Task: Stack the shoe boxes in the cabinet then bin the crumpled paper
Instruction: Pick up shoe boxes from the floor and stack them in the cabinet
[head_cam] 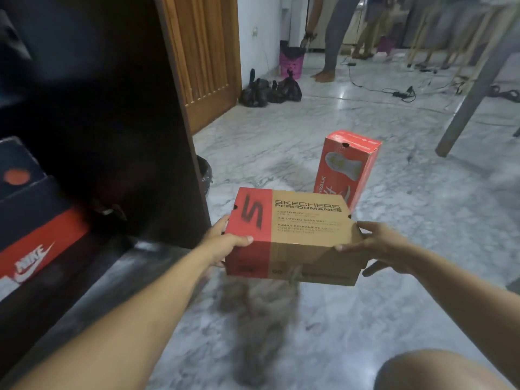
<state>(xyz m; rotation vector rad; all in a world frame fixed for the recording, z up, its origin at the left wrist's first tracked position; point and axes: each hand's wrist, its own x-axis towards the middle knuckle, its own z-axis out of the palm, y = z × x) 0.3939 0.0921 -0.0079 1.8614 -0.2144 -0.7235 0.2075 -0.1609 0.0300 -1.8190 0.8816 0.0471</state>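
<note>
I hold a red and brown Skechers shoe box (292, 235) level above the marble floor. My left hand (225, 243) grips its red left end, thumb on the lid. My right hand (377, 249) grips its right end. Behind it a red shoe box (349, 167) stands upright on the floor. At the left, the dark cabinet (112, 122) stands open, with a red Nike box (36, 249) and a dark box (17, 167) stacked inside. No crumpled paper can be made out.
A pink bin (291, 63) with a black liner stands by the far wall, black tied bags (270, 92) near it. Two people's legs (332, 38), cables (399, 92) and a table leg (475, 88) fill the back right. My knee (439, 372) shows bottom right.
</note>
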